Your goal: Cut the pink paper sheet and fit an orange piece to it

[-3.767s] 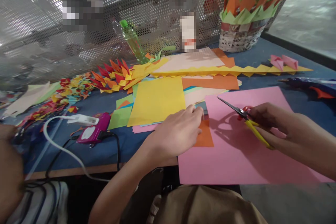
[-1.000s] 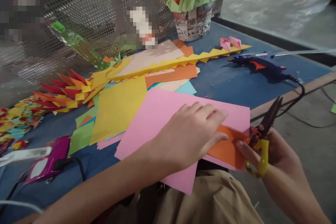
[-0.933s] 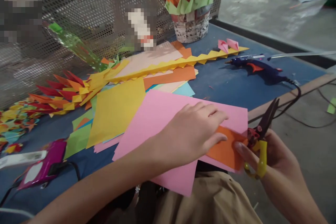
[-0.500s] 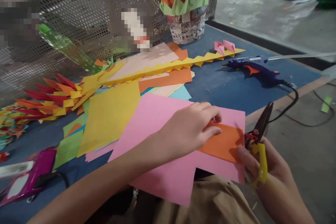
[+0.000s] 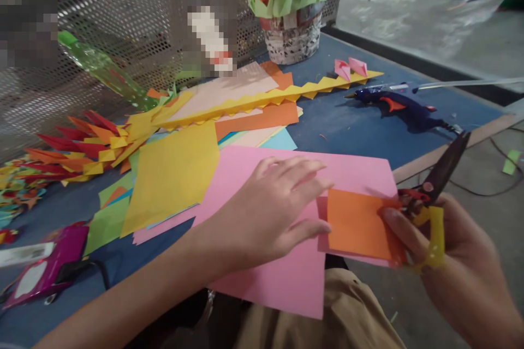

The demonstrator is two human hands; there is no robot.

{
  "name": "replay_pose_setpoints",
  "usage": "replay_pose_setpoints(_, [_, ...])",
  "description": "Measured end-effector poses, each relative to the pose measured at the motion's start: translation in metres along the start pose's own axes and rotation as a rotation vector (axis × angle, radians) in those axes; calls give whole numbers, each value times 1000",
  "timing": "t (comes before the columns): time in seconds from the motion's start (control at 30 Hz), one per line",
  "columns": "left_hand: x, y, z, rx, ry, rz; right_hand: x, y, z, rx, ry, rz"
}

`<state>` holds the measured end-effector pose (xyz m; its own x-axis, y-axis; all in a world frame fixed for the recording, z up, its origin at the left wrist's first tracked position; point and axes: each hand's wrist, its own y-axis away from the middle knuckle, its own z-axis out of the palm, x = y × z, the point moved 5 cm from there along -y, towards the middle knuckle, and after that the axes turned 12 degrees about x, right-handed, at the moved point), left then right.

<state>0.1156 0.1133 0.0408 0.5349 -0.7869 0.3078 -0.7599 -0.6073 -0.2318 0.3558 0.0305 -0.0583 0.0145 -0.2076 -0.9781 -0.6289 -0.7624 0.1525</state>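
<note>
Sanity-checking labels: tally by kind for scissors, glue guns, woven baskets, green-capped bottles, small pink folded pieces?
Scissors: 1
Glue gun: 1
Woven basket: 1
Green-capped bottle: 1
Small pink folded pieces: 2
Total: 6

The hands (image 5: 274, 207) and forearms (image 5: 151, 278) are bare, the khaki cloth (image 5: 327, 316) below perhaps trousers.

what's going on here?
A person is handling colored paper and scissors at a blue table. Their right hand holds the scissors, blades pointing up and away, with its thumb on the edge of an orange square. The square lies over pink paper, and the left hand is spread over that paper. A dark blue glue gun lies on the table beyond.
</note>
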Motion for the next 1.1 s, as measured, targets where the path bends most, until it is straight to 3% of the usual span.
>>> replay_pose_setpoints(0.13, [3, 2, -10, 90, 3, -2, -26, -23, -8, 40, 21, -150])
replay_pose_setpoints(0.23, [20, 7, -9, 160, -24, 54, -38, -36, 0, -62, 61, -189])
replay_pose_setpoints(0.33, [35, 12, 4, 129, -149, 150, -48, -44, 9, -175, 131, -237])
replay_pose_setpoints(0.5, [24, 13, 16, 79, -189, 88, -67, -55, 22, -259, 291, -414])
replay_pose_setpoints(0.67, [23, 25, 3, 165, -173, 74, -80, -66, 34, -303, 299, -466])
replay_pose_setpoints(0.83, [41, 40, 5, 169, -280, 85, -78, -70, 24, -261, 296, -462])
replay_pose_setpoints(1.03, [71, 46, 20, 352, -363, -31, -52, -55, 1, -225, 352, -400])
replay_pose_setpoints(1.1, [74, 39, 23, 352, -327, -45, -49, -47, -2, -211, 296, -349])
